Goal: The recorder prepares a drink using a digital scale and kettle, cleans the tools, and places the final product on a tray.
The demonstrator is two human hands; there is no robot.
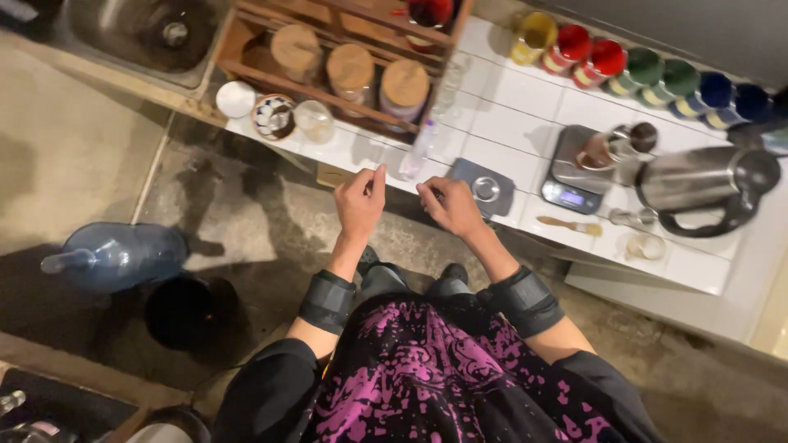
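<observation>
1. Head view, nearest us: we log a blue water jug (115, 256) lying on the concrete floor, a black bucket (190, 310) just beside it.
2. Our left hand (359, 202) is raised at the counter edge, fingers loosely curled, holding nothing we can make out.
3. Our right hand (450, 205) is half closed beside a small dark scale (484, 189) bearing a little metal cup; whether it grips anything we cannot tell.
4. On the white tiled counter (509, 123): a second scale (573, 184) carrying a grinder, and a steel kettle (706, 184).
5. Farther: cork-lidded jars (351, 70) in a wooden rack.
6. Farthest: a row of coloured mugs (640, 70).
</observation>
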